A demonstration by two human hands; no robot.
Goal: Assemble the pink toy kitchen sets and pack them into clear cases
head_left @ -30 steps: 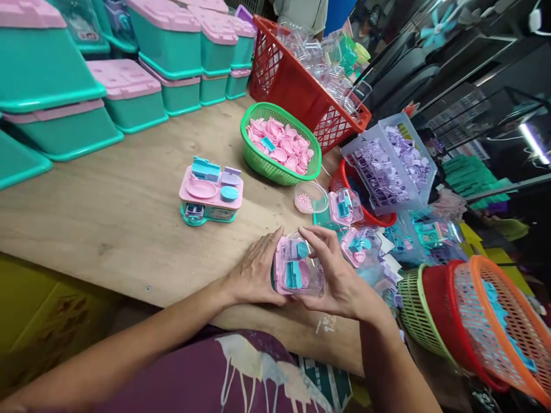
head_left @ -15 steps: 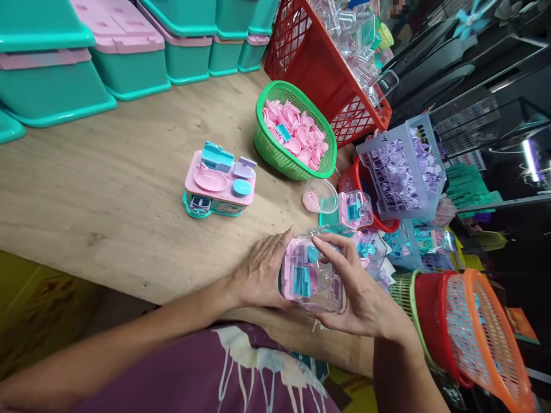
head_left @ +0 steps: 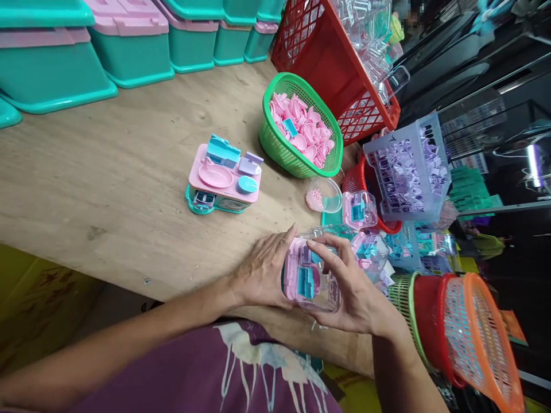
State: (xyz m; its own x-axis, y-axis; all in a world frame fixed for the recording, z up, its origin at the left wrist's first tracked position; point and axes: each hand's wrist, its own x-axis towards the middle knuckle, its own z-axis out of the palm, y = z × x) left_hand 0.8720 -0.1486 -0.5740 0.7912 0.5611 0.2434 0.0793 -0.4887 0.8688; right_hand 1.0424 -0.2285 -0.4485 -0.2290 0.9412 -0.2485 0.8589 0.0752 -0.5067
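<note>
Both hands hold one small toy set (head_left: 308, 279) with a pink top, blue and purple pieces and a clear plastic cover, just above the wooden table's (head_left: 107, 172) near edge. My left hand (head_left: 263, 269) cups its left side with the fingers curled round it. My right hand (head_left: 349, 287) grips its right side and presses the clear cover from above. Behind it on the table stands an uncovered toy set (head_left: 224, 182), pink on a teal base, carrying a pink pan and blue parts.
A green basket (head_left: 275, 143) of pink pieces, a red crate (head_left: 327, 74) of clear covers and a lilac crate (head_left: 407, 169) of purple parts stand at the back right. Two covered sets (head_left: 359, 209) lie nearby. Teal boxes (head_left: 55, 74) line the back left. Red and orange baskets (head_left: 469, 332) hang at the right.
The view has shifted slightly, so everything sits higher and to the right. My right fingers have slid further over the clear cover; the set stays between both hands.
</note>
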